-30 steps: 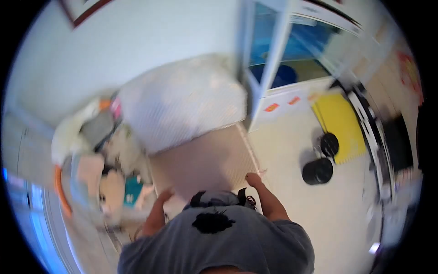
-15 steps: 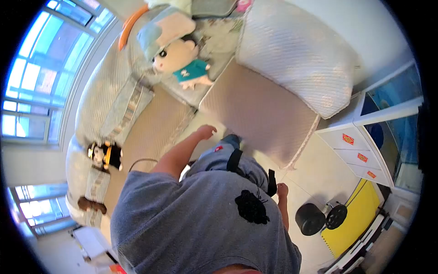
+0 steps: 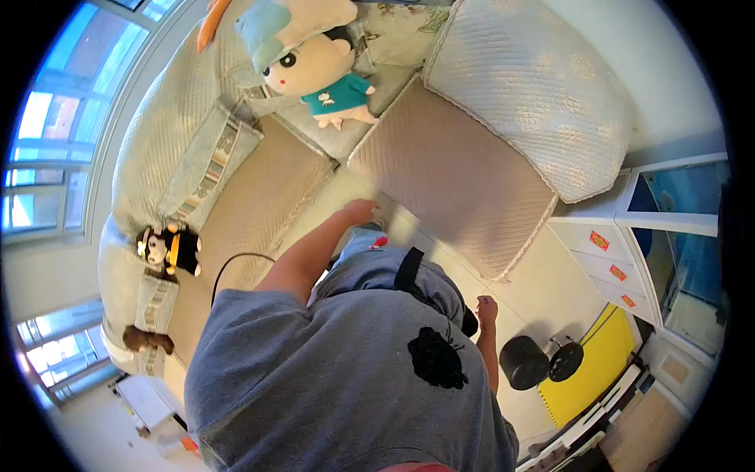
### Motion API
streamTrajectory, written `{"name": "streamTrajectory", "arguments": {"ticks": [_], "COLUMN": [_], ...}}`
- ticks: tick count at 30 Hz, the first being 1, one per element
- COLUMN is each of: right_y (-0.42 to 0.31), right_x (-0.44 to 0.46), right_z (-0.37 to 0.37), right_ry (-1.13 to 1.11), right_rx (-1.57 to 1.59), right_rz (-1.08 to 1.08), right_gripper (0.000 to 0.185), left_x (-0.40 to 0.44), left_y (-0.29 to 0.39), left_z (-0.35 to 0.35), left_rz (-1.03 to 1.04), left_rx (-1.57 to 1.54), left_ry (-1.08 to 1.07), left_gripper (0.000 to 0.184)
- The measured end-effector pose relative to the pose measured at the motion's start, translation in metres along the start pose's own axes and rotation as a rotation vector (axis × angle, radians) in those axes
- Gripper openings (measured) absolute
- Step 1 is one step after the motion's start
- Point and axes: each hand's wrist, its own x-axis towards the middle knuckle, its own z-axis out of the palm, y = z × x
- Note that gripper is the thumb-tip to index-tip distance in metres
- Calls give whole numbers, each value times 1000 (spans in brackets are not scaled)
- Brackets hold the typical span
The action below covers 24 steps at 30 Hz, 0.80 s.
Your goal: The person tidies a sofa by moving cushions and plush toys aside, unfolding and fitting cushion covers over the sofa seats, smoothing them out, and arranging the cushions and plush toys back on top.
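My left hand (image 3: pixel 362 211) hangs in front of my body, near the gap between two seat cushions, its fingers loosely bent and holding nothing I can see. Down by my right hip is my right hand (image 3: pixel 487 309), fingers curled in, with nothing visible in them. Neither hand touches the furniture. Nearest my left hand are the brown sofa seat (image 3: pixel 448 177) and the left seat cushion (image 3: pixel 263 185). A plush doll in a teal shirt (image 3: pixel 338 97) lies in the sofa corner beyond. My right hand is above the tiled floor, left of a black cylinder (image 3: pixel 524 363).
A white cabinet (image 3: pixel 590 259) with red stickers stands right of the sofa. A round black object (image 3: pixel 566 360) lies by a yellow mat (image 3: pixel 594 374). Along the left sofa sit a black-clad plush toy (image 3: pixel 174 248) and a brown item (image 3: pixel 148 341). A dark cable loop (image 3: pixel 222 271) shows beside my arm.
My view has shifted a little; the sofa corner and plush doll appear larger. My left hand is slightly higher in view, and my legs have changed position. Neither hand has taken hold of anything visible.
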Motion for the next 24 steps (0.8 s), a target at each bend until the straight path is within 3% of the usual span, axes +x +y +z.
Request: {"name": "streamTrajectory", "arguments": {"ticks": [3, 5, 9, 10, 11, 12, 13, 15, 16, 17, 18, 20, 21, 22, 24], "right_y": [-23, -47, -90, -98, -71, -63, -91, -97, -111, -124, -121, -112, -79, -72, -63], "right_x": [0, 0, 2, 3, 26, 33, 13, 14, -9, -20, -25, -32, -26, -36, -63], "right_z": [22, 47, 104, 121, 148, 171, 171, 190, 186, 176, 171, 160, 160, 151, 126], "right_ry": [9, 46, 47, 176, 49, -181, -296, -251, -54, 13, 68, 0, 34, 73, 361], "right_rx": [-38, 13, 30, -191, 122, 1087, 1160, 1021, 623, 391, 422, 1171, 1028, 1048, -43], "right_rz": [-36, 10, -99, -433, -264, -192, -126, -49, -349, -383, -350, 107, -48, -41, -40], "right_gripper": [15, 15, 18, 18, 19, 21, 20, 10, 9, 10, 10, 24, 24, 24, 22], "left_x": [1, -4, 6, 8, 5, 4, 9, 12, 15, 18, 28, 65, 81, 90, 95], "left_y": [-18, -35, -134, -167, -188, -207, -231, -243, -232, -221, -221, -225, -214, -188, -112], "left_z": [-14, -35, -49, -47, -57, -65, -65, -83, -90, -98, -96, -82, -77, -79, -92], "left_rz": [147, 77, 19, -15, -135, -248, -252, -301, -260, -220, -168, -41, -84, -49, 29], "left_rx": [-9, 8, -7, 4, -71, -138, -2, -26, 33, 88, 124, 191, 127, 147, 217], "left_ry": [-58, -161, -68, -32, -51, -82, -41, -95, -65, -30, -60, -119, -185, -202, -245], "left_gripper": [35, 37, 37, 37, 37, 38, 38, 37, 35, 34, 34, 33, 33, 33, 35]}}
